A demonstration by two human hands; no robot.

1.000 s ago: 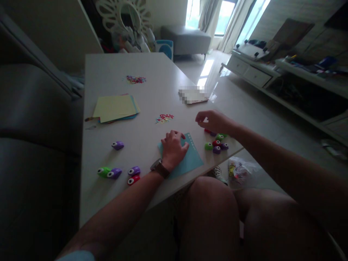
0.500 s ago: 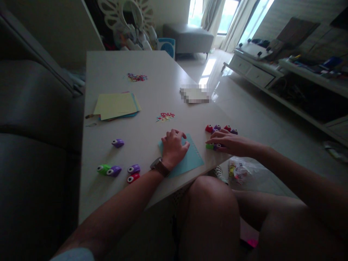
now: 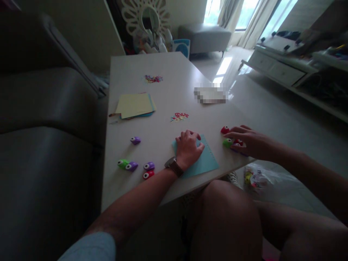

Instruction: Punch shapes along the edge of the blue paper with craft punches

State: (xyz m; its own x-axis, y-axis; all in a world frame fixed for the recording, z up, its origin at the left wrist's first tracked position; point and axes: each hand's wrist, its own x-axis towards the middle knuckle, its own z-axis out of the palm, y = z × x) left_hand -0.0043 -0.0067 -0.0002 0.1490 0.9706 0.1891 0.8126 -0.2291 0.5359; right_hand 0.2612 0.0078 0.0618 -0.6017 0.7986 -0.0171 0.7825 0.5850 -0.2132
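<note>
My left hand [image 3: 189,148], with a watch on the wrist, rests on a sheet of light blue paper [image 3: 205,161] near the table's front edge. Its fingers are curled but apart, and I see nothing held in them. Over a cluster of small craft punches at the right edge, my right hand [image 3: 251,141] is spread, thumb and fingers apart. A red punch [image 3: 224,129] and a green punch [image 3: 227,142] show by its fingertips; red and purple ones are partly covered. Left of my left arm lie a purple punch [image 3: 149,166] and a red punch [image 3: 148,175], side by side.
Further left are a green punch [image 3: 123,164], touching a purple one, and a lone purple punch [image 3: 135,140]. A stack of coloured paper [image 3: 136,105] lies behind them. Small cut-out pieces form a near pile [image 3: 179,116] and a far pile [image 3: 153,78]. A plastic bag [image 3: 258,177] lies below the table.
The view has swung left, so everything sits further right. My right hand has shifted among the punches, and those under it are rearranged. My left hand stays on the blue paper.
</note>
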